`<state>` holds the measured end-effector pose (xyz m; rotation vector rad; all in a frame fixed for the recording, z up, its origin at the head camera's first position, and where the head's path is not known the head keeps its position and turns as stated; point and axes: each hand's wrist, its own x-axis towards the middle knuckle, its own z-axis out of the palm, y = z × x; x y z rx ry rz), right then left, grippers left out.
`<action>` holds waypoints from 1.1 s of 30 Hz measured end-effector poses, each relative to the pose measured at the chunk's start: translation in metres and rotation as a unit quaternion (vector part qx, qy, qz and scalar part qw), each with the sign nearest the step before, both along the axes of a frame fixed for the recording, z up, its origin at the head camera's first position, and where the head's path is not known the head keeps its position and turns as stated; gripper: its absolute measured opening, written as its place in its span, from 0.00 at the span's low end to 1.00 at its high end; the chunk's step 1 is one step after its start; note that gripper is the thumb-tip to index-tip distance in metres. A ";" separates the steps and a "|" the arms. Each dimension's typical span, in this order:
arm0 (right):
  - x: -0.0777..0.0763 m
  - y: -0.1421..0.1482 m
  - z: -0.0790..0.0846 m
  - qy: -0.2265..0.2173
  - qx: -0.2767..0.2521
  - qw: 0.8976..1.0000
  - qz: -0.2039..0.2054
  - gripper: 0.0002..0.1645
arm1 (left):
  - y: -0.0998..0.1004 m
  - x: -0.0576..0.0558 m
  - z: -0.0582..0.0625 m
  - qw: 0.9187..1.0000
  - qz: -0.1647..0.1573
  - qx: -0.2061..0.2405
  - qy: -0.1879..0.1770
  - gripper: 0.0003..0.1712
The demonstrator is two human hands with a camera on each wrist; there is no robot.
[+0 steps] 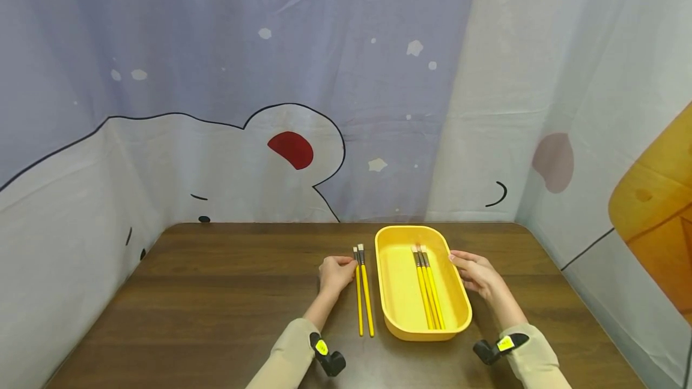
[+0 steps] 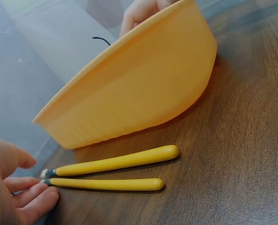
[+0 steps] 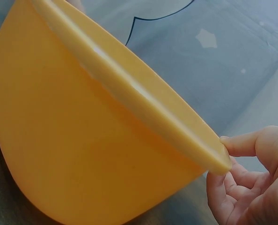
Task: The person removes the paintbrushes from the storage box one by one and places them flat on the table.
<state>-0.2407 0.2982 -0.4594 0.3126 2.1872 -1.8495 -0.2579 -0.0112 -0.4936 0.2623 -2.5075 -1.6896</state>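
Two paintbrushes (image 1: 366,293) with yellow handles and pale bristles lie side by side on the wooden table. At their bristle ends is my left hand (image 1: 336,274); in the left wrist view its fingertips (image 2: 47,197) reach the brush ends, with the thumb apart from them. Just right of the brushes stands a yellow plastic tray (image 1: 397,330), and several more paintbrushes (image 1: 429,290) lie inside, bristles pointing away. My right hand (image 1: 481,275) pinches the tray's right rim, thumb on top and fingers curled beneath, as the right wrist view shows.
The dark wooden table (image 1: 216,305) reaches back to a printed curtain (image 1: 367,77) along its far edge. More curtain hangs at the left and right sides. A black wrist camera (image 1: 330,360) sits on the left sleeve, another camera (image 1: 494,350) on the right.
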 end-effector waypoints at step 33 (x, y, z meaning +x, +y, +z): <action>0.000 0.001 0.001 0.002 -0.002 1.000 0.004 0.37 | 0.002 0.010 0.017 0.991 -0.023 0.132 0.001 0.17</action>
